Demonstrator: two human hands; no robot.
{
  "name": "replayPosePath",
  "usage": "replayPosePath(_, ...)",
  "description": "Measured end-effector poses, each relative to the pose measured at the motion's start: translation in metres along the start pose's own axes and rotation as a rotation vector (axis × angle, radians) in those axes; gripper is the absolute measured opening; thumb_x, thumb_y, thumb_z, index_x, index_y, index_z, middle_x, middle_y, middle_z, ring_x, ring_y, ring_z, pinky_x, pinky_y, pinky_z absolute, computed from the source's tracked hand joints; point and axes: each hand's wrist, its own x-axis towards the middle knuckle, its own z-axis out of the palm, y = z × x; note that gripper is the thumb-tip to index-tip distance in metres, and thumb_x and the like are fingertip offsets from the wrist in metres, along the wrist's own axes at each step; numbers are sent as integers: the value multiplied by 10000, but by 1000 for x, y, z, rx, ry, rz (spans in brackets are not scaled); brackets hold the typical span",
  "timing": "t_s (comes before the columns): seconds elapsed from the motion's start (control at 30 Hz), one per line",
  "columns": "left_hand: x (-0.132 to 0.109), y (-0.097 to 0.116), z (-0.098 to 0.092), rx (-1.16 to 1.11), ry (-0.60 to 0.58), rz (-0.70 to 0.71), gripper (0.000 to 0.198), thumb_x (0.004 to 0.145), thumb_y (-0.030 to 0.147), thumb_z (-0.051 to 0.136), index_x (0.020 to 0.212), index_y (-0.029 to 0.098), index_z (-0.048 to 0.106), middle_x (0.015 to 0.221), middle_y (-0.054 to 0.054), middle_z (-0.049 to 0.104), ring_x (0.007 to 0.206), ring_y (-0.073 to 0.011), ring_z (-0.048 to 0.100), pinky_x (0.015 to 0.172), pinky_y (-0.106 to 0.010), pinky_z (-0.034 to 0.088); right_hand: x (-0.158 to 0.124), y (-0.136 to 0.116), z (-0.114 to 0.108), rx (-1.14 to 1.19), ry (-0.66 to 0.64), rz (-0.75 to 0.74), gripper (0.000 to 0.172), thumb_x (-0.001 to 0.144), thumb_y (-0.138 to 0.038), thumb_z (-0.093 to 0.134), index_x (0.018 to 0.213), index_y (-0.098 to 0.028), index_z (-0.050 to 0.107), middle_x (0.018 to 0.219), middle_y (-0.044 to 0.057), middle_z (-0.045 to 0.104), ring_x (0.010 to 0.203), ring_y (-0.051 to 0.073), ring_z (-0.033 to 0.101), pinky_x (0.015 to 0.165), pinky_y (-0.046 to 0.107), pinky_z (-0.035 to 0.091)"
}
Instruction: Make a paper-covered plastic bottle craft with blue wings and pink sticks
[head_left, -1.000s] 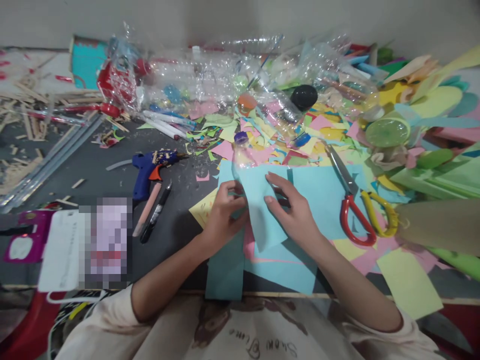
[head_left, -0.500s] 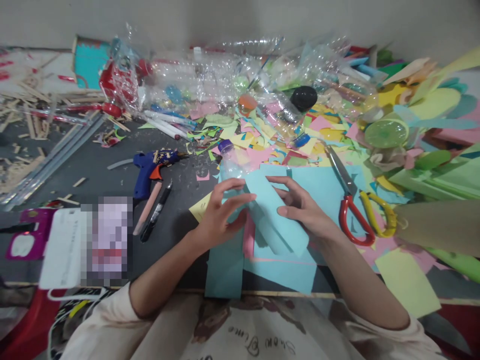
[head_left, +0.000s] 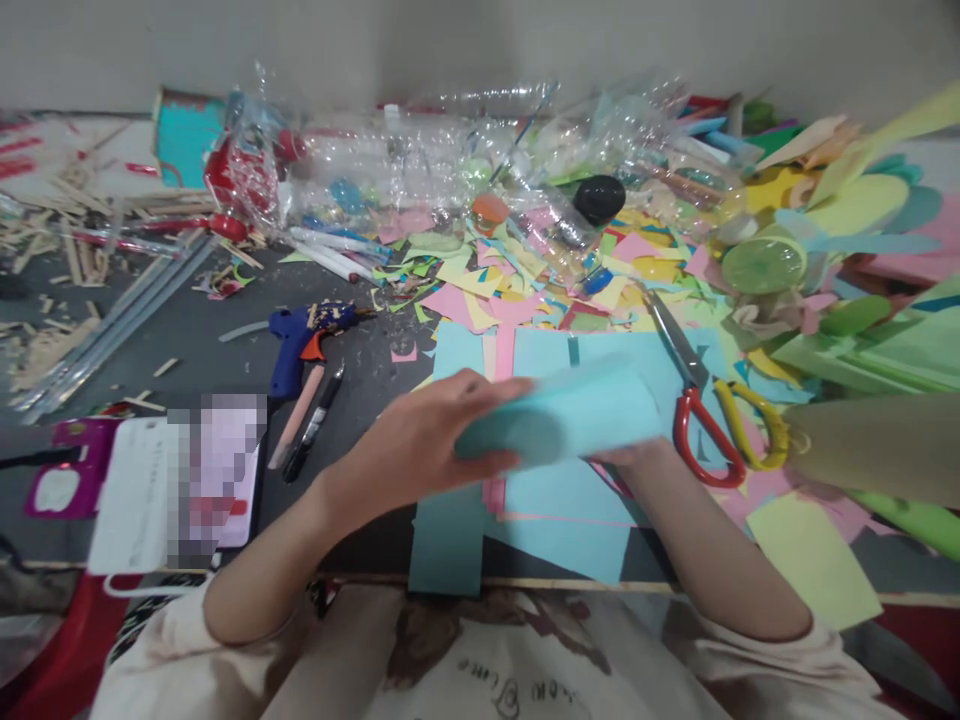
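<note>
A curled sheet of light-blue paper [head_left: 581, 410] is held up slantwise above the table, blurred by motion. My left hand [head_left: 439, 430] is closed on its left end, thumb and fingers on either side. At the right end, my right hand [head_left: 636, 457] grips it from below and behind, its fingers mostly hidden by the paper. Beneath lie flat light-blue sheets [head_left: 559, 550] and a pink paper strip [head_left: 505, 352]. Scissors [head_left: 697, 390] with one red and one yellow handle rest just right of my right hand.
On the left lie a blue glue gun [head_left: 292, 345], a black pen [head_left: 315, 425], a phone [head_left: 225, 480] and a white power bank [head_left: 135, 495]. Clear plastic bottles [head_left: 420, 165] and paper scraps [head_left: 487, 290] crowd the back. Coloured paper pieces [head_left: 862, 220] are heaped at the right.
The paper has swung from steep to nearly level, and my left hand has closed round its left end. My right hand has gone beneath it. The purple-capped bottle behind the paper no longer shows.
</note>
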Motion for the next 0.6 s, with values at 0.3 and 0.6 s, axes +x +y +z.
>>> replayPosePath(0.3, 14, -18, 44, -357, 434, -352, 523, 754, 676, 619, 963, 243, 413, 846, 0, 511, 743, -168, 550, 598, -284, 467, -6, 10, 36, 156, 95, 15, 609, 616, -577, 777, 1099, -297, 533, 1076, 37, 712, 999, 250, 670, 849, 423, 558)
replayPosePath(0.6, 10, -26, 66, -462, 507, -120, 370, 969, 545, 343, 1106, 233, 487, 1037, -72, 557, 931, -188, 571, 802, -348, 508, -1, 13, 24, 78, 267, 52, 592, 592, -541, 779, 1042, -217, 569, 1061, 80, 708, 1025, 302, 649, 881, 459, 519)
